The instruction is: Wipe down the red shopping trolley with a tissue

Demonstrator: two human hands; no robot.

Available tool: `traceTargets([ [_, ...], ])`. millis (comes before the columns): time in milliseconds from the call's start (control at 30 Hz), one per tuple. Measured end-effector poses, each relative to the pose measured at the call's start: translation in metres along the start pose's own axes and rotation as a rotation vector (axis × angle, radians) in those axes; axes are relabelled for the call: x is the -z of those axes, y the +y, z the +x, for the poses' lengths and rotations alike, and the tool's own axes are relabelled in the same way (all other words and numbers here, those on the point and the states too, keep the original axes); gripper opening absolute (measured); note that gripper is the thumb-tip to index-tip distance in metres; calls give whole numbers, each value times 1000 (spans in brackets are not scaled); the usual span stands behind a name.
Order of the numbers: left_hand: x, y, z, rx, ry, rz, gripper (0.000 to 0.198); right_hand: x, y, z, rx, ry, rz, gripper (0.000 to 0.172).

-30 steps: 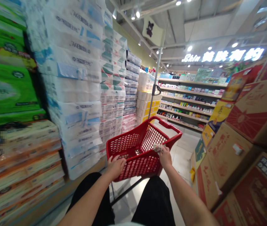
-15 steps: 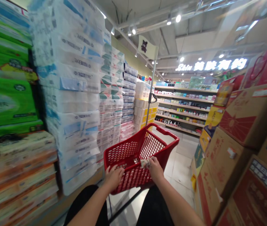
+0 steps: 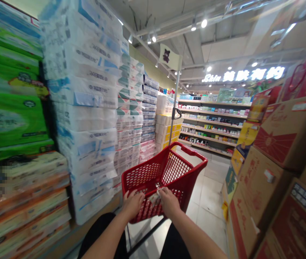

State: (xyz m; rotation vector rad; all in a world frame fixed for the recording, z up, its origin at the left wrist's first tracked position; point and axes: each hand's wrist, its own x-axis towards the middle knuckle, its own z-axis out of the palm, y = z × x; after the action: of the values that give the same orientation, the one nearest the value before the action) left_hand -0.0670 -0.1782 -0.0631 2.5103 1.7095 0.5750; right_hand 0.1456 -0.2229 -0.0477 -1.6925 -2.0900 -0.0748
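A red plastic shopping cart basket (image 3: 182, 181) with lattice sides stands tilted in front of my knees. At the left of its near side, my left hand (image 3: 133, 204) has its fingers curled over the rim. My right hand (image 3: 169, 202) is closed on a crumpled whitish cloth (image 3: 155, 199), pressing it against the near rim and upper side, a short way right of my left hand. The fingertips of both hands are partly hidden behind the rim. From the cart's far end rises a grey pole (image 3: 175, 97) carrying a cream flag (image 3: 170, 57) with a bear.
Tall stacks of wrapped tissue packs (image 3: 93, 118) line the left, with green packs (image 3: 9, 115) nearest. Cardboard boxes (image 3: 274, 136) are piled on the right. Shelves of small goods (image 3: 209, 124) stand at the back. Pale floor tiles (image 3: 207, 194) run between.
My right hand has slid left and slightly down along the near rim with the cloth, closer to my left hand. My left hand keeps its hold. The view has shifted slightly.
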Motion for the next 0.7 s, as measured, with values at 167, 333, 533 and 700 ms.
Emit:
traceTargets([
  [167,2,-1,-2,-7,2,-4,43,21,29,3,-156,78,-29,39],
  [333,-2,5,1,10,-35,3,40,8,11,5,-226,64,-81,32],
  [533,3,10,0,23,-29,-19,39,-27,-42,3,59,-13,-87,32],
  [700,10,6,-3,4,-19,-26,41,-11,-34,3,146,-54,-97,28],
])
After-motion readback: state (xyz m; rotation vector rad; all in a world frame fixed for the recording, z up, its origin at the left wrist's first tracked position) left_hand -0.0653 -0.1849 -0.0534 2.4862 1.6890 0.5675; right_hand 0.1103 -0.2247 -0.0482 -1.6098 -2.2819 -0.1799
